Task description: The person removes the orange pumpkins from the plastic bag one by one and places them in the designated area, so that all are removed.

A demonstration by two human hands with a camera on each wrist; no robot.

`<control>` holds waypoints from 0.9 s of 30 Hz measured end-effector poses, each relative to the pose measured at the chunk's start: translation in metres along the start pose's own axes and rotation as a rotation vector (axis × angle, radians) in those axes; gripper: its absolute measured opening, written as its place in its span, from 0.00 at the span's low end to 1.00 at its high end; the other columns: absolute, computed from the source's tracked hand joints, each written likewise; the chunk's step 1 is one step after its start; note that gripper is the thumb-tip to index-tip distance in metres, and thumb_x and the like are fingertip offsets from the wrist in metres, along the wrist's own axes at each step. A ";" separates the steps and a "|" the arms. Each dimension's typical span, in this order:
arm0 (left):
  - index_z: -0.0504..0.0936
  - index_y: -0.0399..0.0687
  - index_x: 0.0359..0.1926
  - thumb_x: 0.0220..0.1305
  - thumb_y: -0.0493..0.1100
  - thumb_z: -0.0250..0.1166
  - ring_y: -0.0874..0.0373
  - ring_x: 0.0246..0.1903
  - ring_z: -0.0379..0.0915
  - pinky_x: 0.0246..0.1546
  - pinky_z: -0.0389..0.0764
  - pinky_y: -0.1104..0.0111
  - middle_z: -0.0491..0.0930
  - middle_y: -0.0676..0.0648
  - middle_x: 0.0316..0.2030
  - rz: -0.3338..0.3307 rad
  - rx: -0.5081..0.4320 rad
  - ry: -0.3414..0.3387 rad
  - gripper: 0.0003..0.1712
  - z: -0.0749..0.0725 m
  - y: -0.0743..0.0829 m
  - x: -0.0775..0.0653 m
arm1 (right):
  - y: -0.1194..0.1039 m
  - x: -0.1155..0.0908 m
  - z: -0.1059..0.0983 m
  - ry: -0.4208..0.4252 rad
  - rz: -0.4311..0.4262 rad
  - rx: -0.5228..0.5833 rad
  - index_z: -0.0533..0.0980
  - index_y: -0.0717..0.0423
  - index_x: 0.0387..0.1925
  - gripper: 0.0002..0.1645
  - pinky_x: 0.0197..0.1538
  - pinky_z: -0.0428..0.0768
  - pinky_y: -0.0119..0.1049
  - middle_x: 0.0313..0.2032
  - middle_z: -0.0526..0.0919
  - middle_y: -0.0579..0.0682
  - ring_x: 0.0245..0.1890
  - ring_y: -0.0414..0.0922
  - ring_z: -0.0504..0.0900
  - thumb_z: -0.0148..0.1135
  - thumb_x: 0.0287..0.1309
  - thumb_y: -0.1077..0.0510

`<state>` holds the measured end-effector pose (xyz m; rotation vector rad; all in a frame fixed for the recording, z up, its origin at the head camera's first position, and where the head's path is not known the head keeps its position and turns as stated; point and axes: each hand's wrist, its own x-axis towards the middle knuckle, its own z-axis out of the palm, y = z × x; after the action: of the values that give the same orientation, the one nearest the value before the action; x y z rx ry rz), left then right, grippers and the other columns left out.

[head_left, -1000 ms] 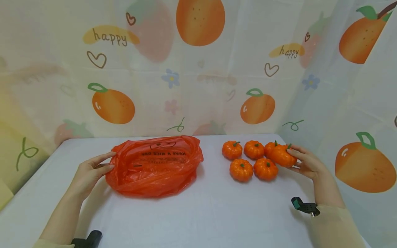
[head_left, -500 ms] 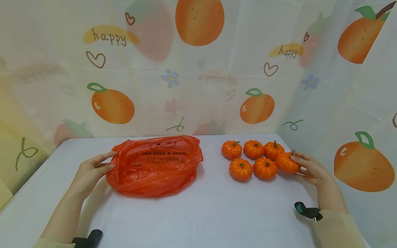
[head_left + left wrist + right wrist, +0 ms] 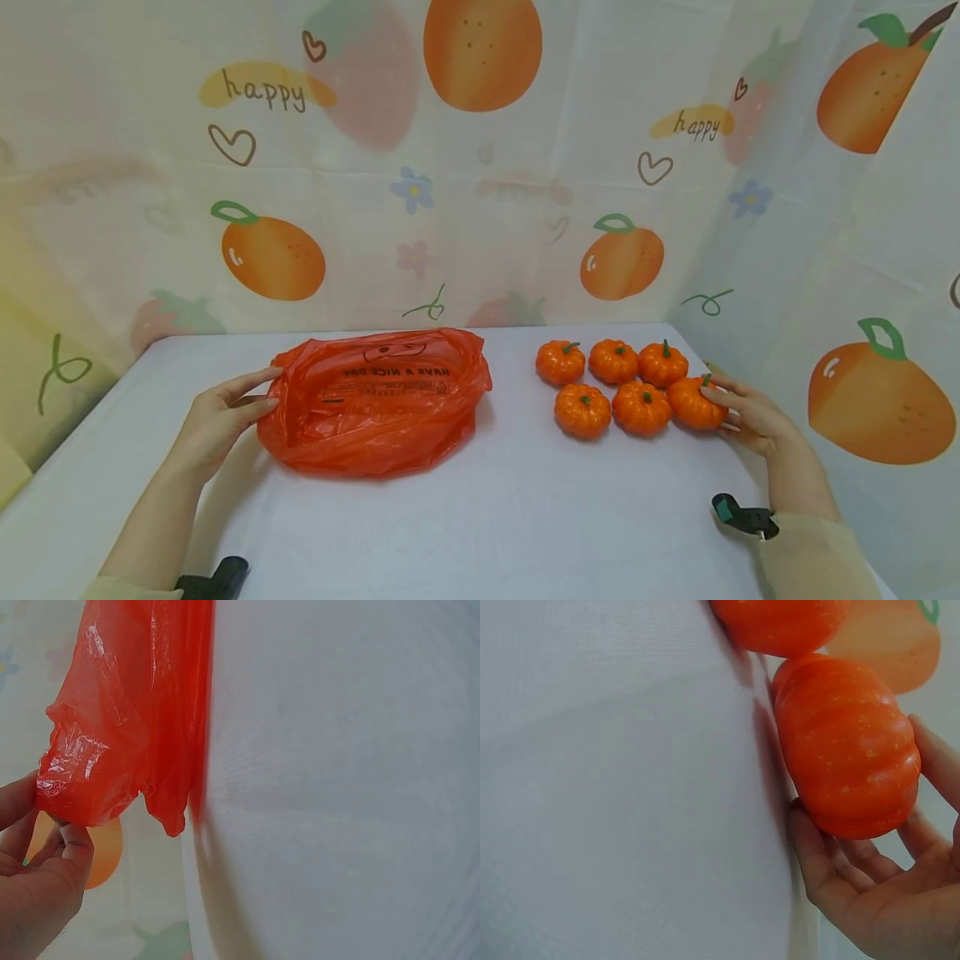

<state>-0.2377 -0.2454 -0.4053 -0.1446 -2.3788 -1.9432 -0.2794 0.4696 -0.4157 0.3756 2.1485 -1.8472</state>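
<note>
In the head view, a red plastic bag (image 3: 375, 417) with dark print lies on the left of the white table, its mouth spread toward me. My left hand (image 3: 221, 421) pinches the bag's left edge; the left wrist view shows the thin film (image 3: 97, 772) between thumb and fingers. On the right, several small orange pumpkins with green stems stand in two rows. My right hand (image 3: 753, 417) holds the front-right pumpkin (image 3: 693, 406) from its right side. In the right wrist view, its fingers curl round the pumpkin's (image 3: 847, 750) lower side, close against the tabletop.
A front-left pumpkin (image 3: 582, 412), a front-middle pumpkin (image 3: 642, 409) and a back-right pumpkin (image 3: 662, 363) stand close to the held one. A fruit-printed curtain (image 3: 495, 225) hangs behind the table (image 3: 480, 542) and along its right side.
My right hand has moved the held pumpkin right and down, from overlapping the back-right pumpkin to the right end of the front row. The left hand and bag have stayed nearly still.
</note>
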 end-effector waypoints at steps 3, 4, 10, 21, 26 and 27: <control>0.75 0.51 0.66 0.67 0.41 0.65 0.78 0.39 0.80 0.40 0.79 0.86 0.75 0.78 0.45 0.003 0.010 0.003 0.27 0.000 0.000 0.000 | 0.000 0.000 0.001 -0.002 -0.003 0.006 0.56 0.37 0.71 0.36 0.44 0.80 0.26 0.75 0.40 0.57 0.63 0.49 0.62 0.58 0.67 0.43; 0.75 0.51 0.66 0.67 0.41 0.65 0.78 0.39 0.80 0.40 0.79 0.86 0.75 0.78 0.45 0.003 0.015 0.003 0.27 0.000 0.000 0.000 | 0.000 0.000 0.001 -0.005 -0.007 -0.003 0.57 0.37 0.71 0.35 0.44 0.80 0.26 0.74 0.43 0.57 0.62 0.47 0.63 0.58 0.67 0.43; 0.76 0.53 0.66 0.66 0.41 0.65 0.78 0.39 0.79 0.40 0.79 0.85 0.74 0.77 0.45 -0.010 0.016 -0.003 0.26 0.000 -0.001 0.001 | 0.001 0.000 0.002 -0.011 -0.023 -0.088 0.56 0.46 0.73 0.37 0.48 0.77 0.25 0.64 0.58 0.49 0.58 0.45 0.64 0.56 0.69 0.43; 0.76 0.51 0.65 0.66 0.40 0.65 0.77 0.39 0.80 0.40 0.80 0.85 0.75 0.76 0.46 0.009 -0.023 -0.003 0.26 0.000 0.000 0.000 | 0.001 -0.002 -0.001 -0.003 -0.020 -0.067 0.58 0.47 0.72 0.36 0.46 0.78 0.23 0.53 0.64 0.38 0.47 0.35 0.70 0.58 0.68 0.46; 0.76 0.51 0.65 0.66 0.41 0.65 0.77 0.38 0.80 0.40 0.80 0.85 0.76 0.76 0.45 0.001 -0.018 -0.001 0.26 0.000 0.000 0.001 | 0.002 -0.003 -0.002 -0.015 -0.027 -0.084 0.61 0.44 0.69 0.32 0.47 0.77 0.25 0.52 0.65 0.37 0.49 0.37 0.69 0.57 0.68 0.45; 0.76 0.51 0.65 0.66 0.41 0.65 0.77 0.38 0.80 0.40 0.80 0.85 0.76 0.76 0.45 0.001 -0.012 0.000 0.26 0.000 0.000 0.001 | 0.002 -0.002 -0.002 -0.014 -0.025 -0.088 0.62 0.42 0.68 0.31 0.48 0.76 0.25 0.52 0.64 0.37 0.50 0.38 0.67 0.57 0.68 0.44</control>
<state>-0.2385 -0.2454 -0.4048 -0.1462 -2.3676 -1.9572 -0.2766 0.4719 -0.4161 0.3176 2.2253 -1.7559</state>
